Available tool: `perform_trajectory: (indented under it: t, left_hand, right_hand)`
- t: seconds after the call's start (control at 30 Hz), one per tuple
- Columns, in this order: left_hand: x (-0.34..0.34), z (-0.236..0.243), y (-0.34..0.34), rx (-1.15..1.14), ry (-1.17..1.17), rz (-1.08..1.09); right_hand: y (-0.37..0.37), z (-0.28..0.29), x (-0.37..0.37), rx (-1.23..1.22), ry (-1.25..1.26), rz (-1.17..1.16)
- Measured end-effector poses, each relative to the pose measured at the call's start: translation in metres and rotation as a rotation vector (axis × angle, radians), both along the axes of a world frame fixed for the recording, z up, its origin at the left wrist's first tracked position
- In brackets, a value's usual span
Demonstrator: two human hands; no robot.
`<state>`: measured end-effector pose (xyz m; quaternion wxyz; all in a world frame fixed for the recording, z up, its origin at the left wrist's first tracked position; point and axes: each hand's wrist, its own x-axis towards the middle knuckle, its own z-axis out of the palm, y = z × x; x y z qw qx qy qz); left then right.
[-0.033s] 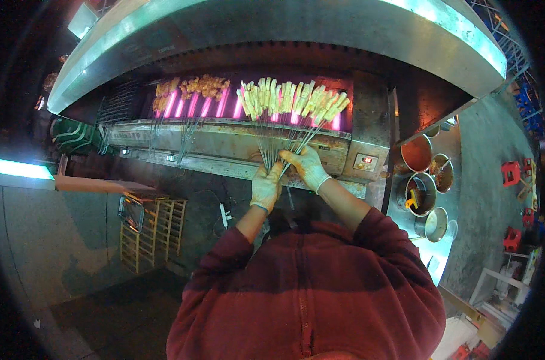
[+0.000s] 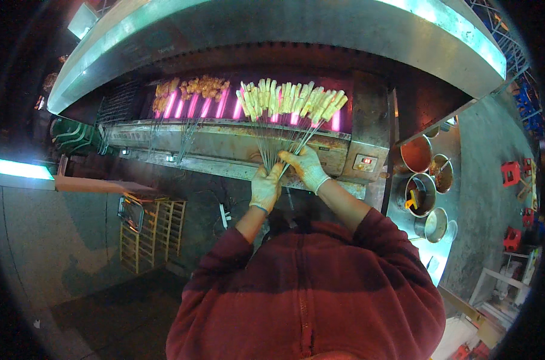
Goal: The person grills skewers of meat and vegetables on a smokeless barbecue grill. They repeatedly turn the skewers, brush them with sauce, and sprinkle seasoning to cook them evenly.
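Head cam: skewers (image 2: 288, 96) w/ ends part-hidden by L hand (image 2: 265, 189).

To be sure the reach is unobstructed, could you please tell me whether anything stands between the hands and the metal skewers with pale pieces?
Nothing visible does: the left hand and right hand, both gloved, grip the metal skewers directly, while the pale pieces lie over the grill.

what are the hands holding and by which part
Skewers of pale food, held by their bare lower ends in the left hand and right hand.
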<state>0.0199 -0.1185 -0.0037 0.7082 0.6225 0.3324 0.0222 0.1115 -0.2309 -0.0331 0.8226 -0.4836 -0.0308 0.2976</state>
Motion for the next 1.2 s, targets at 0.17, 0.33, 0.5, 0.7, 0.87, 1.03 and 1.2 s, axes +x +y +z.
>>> perform_trajectory:
  t: [0.17, 0.33, 0.5, 0.7, 0.87, 1.03, 1.2]
  left_hand:
    - [0.000, -0.014, 0.001, -0.027, -0.013, 0.055]
    - [0.003, -0.007, -0.001, -0.020, 0.008, 0.054]
    - [0.000, -0.008, -0.001, -0.025, -0.053, 0.070]
    - [-0.003, -0.004, 0.004, 0.067, -0.034, 0.069]
    - [-0.002, 0.011, 0.017, -0.031, -0.062, 0.212]
    - [0.006, 0.019, 0.033, -0.076, -0.068, 0.221]
    - [-0.007, -0.001, 0.028, -0.111, -0.077, 0.182]
  right_hand:
    - [-0.009, 0.004, 0.005, -0.068, 0.053, 0.079]
    - [-0.013, 0.004, 0.003, -0.056, 0.040, 0.034]
    - [-0.011, -0.011, 0.003, -0.043, 0.078, 0.055]
    - [0.017, -0.001, -0.005, 0.142, 0.336, 0.143]
    - [0.035, 0.011, -0.016, 0.125, 0.306, 0.062]
    - [0.054, 0.001, -0.007, 0.259, 0.281, 0.098]
    - [0.049, -0.013, -0.018, 0.170, 0.280, 0.040]
